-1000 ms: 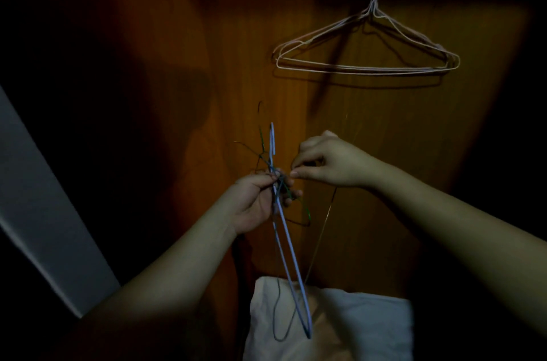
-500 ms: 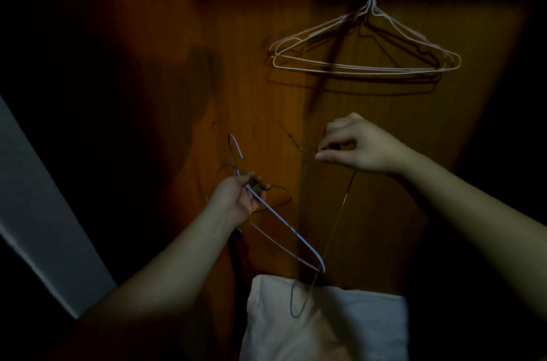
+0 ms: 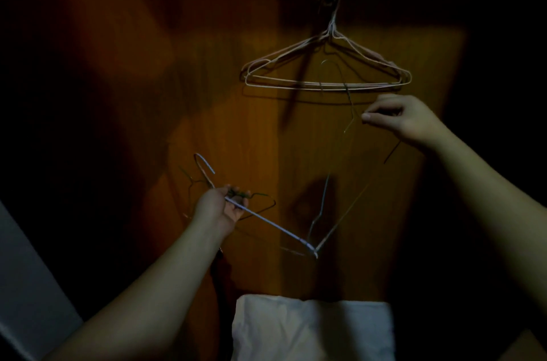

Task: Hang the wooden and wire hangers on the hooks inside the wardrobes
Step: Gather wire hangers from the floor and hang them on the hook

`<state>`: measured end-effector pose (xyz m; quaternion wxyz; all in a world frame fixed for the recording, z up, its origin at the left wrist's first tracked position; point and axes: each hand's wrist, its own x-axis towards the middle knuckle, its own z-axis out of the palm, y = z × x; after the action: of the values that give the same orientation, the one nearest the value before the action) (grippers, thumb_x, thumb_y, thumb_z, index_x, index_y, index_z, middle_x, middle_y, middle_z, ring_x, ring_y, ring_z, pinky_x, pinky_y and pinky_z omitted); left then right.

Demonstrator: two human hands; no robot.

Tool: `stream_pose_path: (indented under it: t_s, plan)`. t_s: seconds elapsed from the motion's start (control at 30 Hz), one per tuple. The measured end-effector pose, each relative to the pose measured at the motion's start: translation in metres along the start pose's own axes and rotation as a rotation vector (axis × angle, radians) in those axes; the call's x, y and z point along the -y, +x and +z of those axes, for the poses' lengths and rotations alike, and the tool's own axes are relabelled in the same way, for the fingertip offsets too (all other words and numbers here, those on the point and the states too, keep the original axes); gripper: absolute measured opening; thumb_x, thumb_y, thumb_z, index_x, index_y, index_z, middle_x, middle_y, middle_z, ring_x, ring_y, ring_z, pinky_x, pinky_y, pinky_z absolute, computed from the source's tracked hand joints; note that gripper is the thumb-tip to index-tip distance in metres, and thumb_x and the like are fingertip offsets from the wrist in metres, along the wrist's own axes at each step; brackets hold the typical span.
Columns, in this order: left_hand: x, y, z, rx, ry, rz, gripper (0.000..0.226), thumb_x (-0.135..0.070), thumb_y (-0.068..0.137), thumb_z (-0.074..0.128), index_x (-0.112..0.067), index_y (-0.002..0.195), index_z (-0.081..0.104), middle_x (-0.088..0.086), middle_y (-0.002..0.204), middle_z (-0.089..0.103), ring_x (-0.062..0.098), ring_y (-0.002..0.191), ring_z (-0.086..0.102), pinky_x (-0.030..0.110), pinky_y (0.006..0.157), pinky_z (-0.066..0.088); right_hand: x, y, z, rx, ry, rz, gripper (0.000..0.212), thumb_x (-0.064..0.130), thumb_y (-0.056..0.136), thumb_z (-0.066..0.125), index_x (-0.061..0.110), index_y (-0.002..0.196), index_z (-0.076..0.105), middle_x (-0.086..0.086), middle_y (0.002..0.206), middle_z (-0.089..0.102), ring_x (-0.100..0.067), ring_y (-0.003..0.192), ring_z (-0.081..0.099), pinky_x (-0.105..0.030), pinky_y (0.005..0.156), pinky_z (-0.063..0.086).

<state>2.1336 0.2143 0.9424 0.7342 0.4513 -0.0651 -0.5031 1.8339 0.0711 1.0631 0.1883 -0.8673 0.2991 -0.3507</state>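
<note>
Wire hangers [image 3: 266, 220] bunch in the left hand [image 3: 220, 208]'s grip; the right hand [image 3: 405, 118] pinches one thin hanger [image 3: 350, 112] — seemingly — below pale hung hangers [image 3: 325, 76].

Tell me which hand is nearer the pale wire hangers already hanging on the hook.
Right. The right hand is just below the pale wire hangers, pinching a thin dark wire hanger; the left hand is far lower-left.

Right hand [image 3: 405, 118] lifted dark wire hanger [image 3: 349, 106] clear of bundle [image 3: 236, 201], now near hung hangers [image 3: 325, 79].

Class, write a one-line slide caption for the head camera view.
Left hand grips a bundle of wire hangers while the right hand pinches one thin hanger below pale hangers on the wardrobe hook.
</note>
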Motion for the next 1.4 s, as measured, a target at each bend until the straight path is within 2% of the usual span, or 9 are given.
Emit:
stream_pose_path:
  t_s: [0.23, 0.3, 0.43, 0.53, 0.67, 0.8, 1.07, 1.17, 1.4]
  plan:
    - [-0.001, -0.008, 0.019, -0.003, 0.091, 0.11, 0.022, -0.014, 0.105, 0.036, -0.016, 0.088, 0.05, 0.001, 0.073, 0.041, 0.015, 0.053, 0.049, 0.025, 0.056, 0.033, -0.039, 0.008, -0.014, -0.165, -0.085, 0.215, 0.018, 0.039, 0.093, 0.06, 0.025, 0.1, 0.069, 0.005, 0.104, 0.062, -0.012, 0.099, 0.054, -0.03, 0.084, 0.037]
    - [-0.002, -0.012, 0.025, 0.007, 0.116, 0.171, 0.019, -0.014, 0.105, 0.038, -0.016, 0.092, 0.051, 0.002, 0.072, 0.042, 0.015, 0.045, 0.05, 0.027, 0.054, 0.034, -0.045, 0.012, -0.012, -0.198, -0.111, 0.279, 0.025, 0.042, 0.095, 0.056, 0.023, 0.107, 0.068, 0.005, 0.104, 0.06, -0.012, 0.095, 0.053, -0.029, 0.076, 0.039]
    - [-0.005, -0.025, 0.041, 0.045, 0.165, 0.309, 0.018, -0.012, 0.105, 0.038, -0.016, 0.094, 0.052, 0.004, 0.072, 0.044, 0.018, 0.053, 0.047, 0.029, 0.053, 0.035, -0.049, 0.023, -0.007, -0.213, -0.13, 0.323, 0.027, 0.04, 0.099, 0.05, 0.021, 0.108, 0.067, 0.003, 0.092, 0.06, -0.007, 0.072, 0.049, -0.024, 0.058, 0.036]
    - [-0.011, -0.033, 0.053, 0.08, 0.213, 0.407, 0.013, -0.016, 0.105, 0.038, -0.013, 0.107, 0.051, 0.003, 0.072, 0.046, 0.014, 0.048, 0.051, 0.027, 0.05, 0.037, -0.049, 0.035, -0.005, -0.238, -0.123, 0.328, 0.028, 0.04, 0.099, 0.051, 0.02, 0.108, 0.068, 0.007, 0.082, 0.057, -0.006, 0.069, 0.047, -0.026, 0.057, 0.033]
    - [-0.024, -0.037, 0.068, 0.118, 0.222, 0.49, 0.015, -0.018, 0.106, 0.038, -0.013, 0.111, 0.05, 0.003, 0.072, 0.048, 0.013, 0.046, 0.054, 0.024, 0.045, 0.04, -0.046, 0.05, -0.003, -0.307, -0.045, 0.309, 0.024, 0.037, 0.098, 0.053, 0.02, 0.113, 0.062, 0.003, 0.1, 0.059, -0.013, 0.088, 0.054, -0.026, 0.066, 0.04]
    - [-0.035, -0.044, 0.084, 0.168, 0.203, 0.516, 0.017, -0.021, 0.106, 0.037, -0.012, 0.111, 0.05, 0.005, 0.073, 0.049, 0.016, 0.048, 0.053, 0.019, 0.039, 0.039, -0.042, 0.066, -0.003, -0.355, 0.063, 0.325, 0.018, 0.037, 0.097, 0.056, 0.022, 0.105, 0.062, 0.008, 0.088, 0.058, -0.007, 0.072, 0.05, -0.022, 0.058, 0.036]
    - [-0.05, -0.05, 0.115, 0.227, 0.179, 0.564, 0.018, -0.016, 0.106, 0.036, -0.017, 0.102, 0.054, 0.005, 0.073, 0.049, 0.013, 0.042, 0.054, 0.019, 0.039, 0.036, -0.037, 0.114, -0.008, -0.476, 0.255, 0.368, 0.024, 0.037, 0.093, 0.061, 0.017, 0.103, 0.068, 0.001, 0.09, 0.063, -0.011, 0.072, 0.053, -0.026, 0.06, 0.04]
    - [-0.053, -0.053, 0.123, 0.247, 0.183, 0.589, 0.019, -0.019, 0.106, 0.037, -0.019, 0.097, 0.055, 0.004, 0.072, 0.049, 0.013, 0.041, 0.054, 0.02, 0.039, 0.035, -0.034, 0.131, -0.013, -0.499, 0.274, 0.369, 0.027, 0.041, 0.093, 0.059, 0.018, 0.104, 0.069, 0.003, 0.089, 0.065, -0.014, 0.078, 0.055, -0.031, 0.067, 0.042]
    - [-0.055, -0.051, 0.126, 0.24, 0.193, 0.606, 0.019, -0.017, 0.105, 0.037, -0.014, 0.112, 0.055, 0.004, 0.074, 0.051, 0.016, 0.047, 0.055, 0.019, 0.039, 0.035, -0.022, 0.167, -0.022, -0.497, 0.429, 0.363, 0.025, 0.034, 0.095, 0.06, 0.016, 0.111, 0.065, -0.003, 0.108, 0.066, -0.017, 0.1, 0.061, -0.032, 0.088, 0.051]
